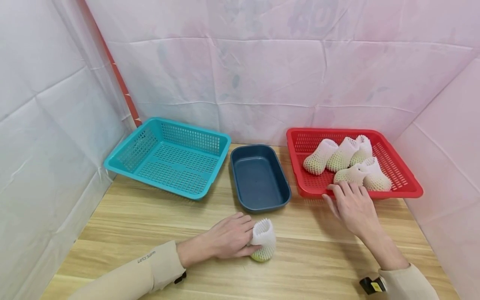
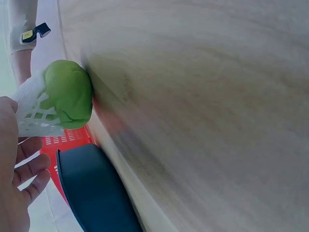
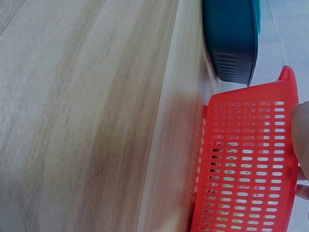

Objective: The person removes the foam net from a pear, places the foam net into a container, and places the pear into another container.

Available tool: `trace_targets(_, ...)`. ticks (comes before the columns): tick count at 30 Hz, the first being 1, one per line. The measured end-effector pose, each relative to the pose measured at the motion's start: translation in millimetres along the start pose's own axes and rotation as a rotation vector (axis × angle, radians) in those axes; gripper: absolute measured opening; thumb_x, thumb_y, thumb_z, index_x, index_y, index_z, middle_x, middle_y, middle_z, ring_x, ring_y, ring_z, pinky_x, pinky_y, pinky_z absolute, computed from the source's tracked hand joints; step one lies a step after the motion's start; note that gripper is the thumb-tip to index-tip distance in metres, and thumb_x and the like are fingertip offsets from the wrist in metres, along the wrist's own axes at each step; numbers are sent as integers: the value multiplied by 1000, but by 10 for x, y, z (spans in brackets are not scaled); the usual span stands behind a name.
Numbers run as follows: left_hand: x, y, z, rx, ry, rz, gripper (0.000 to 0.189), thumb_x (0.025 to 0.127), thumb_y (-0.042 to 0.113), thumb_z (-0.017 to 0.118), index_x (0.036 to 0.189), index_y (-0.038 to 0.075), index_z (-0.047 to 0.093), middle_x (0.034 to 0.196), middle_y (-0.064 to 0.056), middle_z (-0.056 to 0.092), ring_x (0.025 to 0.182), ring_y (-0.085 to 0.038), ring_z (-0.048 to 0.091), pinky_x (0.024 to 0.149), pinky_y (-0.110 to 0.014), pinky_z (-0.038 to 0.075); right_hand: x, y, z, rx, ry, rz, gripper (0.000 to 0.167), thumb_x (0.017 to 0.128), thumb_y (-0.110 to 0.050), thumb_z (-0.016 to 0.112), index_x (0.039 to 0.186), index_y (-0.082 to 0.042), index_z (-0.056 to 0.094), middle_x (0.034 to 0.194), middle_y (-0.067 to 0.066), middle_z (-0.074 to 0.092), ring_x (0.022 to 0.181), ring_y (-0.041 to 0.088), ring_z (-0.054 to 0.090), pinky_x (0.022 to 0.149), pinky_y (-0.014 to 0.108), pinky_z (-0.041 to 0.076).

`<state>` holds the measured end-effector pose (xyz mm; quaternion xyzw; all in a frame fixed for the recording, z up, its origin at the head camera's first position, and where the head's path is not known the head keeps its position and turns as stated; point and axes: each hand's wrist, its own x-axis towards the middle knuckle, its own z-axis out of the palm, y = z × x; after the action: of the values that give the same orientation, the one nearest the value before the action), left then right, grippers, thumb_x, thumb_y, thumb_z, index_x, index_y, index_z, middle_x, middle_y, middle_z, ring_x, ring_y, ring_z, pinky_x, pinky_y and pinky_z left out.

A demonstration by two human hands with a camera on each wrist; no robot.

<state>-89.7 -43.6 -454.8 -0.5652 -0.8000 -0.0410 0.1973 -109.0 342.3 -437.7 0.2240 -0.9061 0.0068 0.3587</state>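
My left hand [image 1: 234,236] pinches a green fruit in a white foam net [image 1: 265,241], thumb and index finger on the net. In the left wrist view the fruit's smooth green lower end [image 2: 68,94] is bare and faces the tabletop; whether it touches is unclear. My right hand [image 1: 354,208] holds the front rim of the red basket [image 1: 403,192], thumb outside and fingers over the edge. Close to those fingertips lies a netted fruit [image 1: 349,175]. Several more netted fruits [image 1: 318,158] lie in that basket.
Between the baskets stands a dark blue tray [image 1: 258,179]. A teal basket [image 1: 168,168] sits at the back left. Wood tabletop [image 1: 311,266] spreads in front, and white and pinkish cloth walls [image 1: 255,75] enclose the back and sides.
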Motion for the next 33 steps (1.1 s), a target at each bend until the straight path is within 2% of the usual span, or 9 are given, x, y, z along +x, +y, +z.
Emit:
trace_targets(4,17,-14,-61,-31,-4,0,33,103,51,62,103,20,72,98,12,72,86,-11,57,78,-26,45,-2,-4,-4,-1,-10,3,55,111,-47,38,104,0,66,96,20,66,84,47,58,73,56,43)
trace_targets(8,38,-50,-136,-30,20,14,33,102,49,63,103,17,73,101,9,72,89,-11,59,80,-26,47,-2,-3,-5,-1,-23,5,55,111,-47,37,105,0,65,96,20,65,85,47,58,73,56,43)
trace_targets(14,95,-163,-289,23,88,53,32,98,47,70,100,15,72,99,5,72,89,-14,61,81,-27,49,-6,4,0,0,-29,6,55,111,-47,38,105,0,65,96,20,65,85,47,58,73,56,43)
trace_targets(18,144,-263,-381,76,105,70,35,98,48,69,102,14,72,99,3,73,87,-15,61,79,-28,50,-6,12,3,-4,-19,-1,55,111,-47,38,104,0,65,96,20,65,85,47,58,72,56,43)
trace_targets(27,314,-517,-634,171,60,90,33,101,48,61,95,16,67,92,3,68,85,-17,59,77,-29,48,-6,17,18,-2,-7,-9,56,111,-48,37,104,-1,66,96,19,65,84,47,58,72,55,42)
trace_targets(33,469,-704,-772,227,-12,104,34,104,48,56,102,16,68,98,3,70,89,-18,61,79,-31,49,-4,17,10,1,-14,-8,56,111,-48,37,104,0,66,96,19,65,84,47,58,73,55,43)
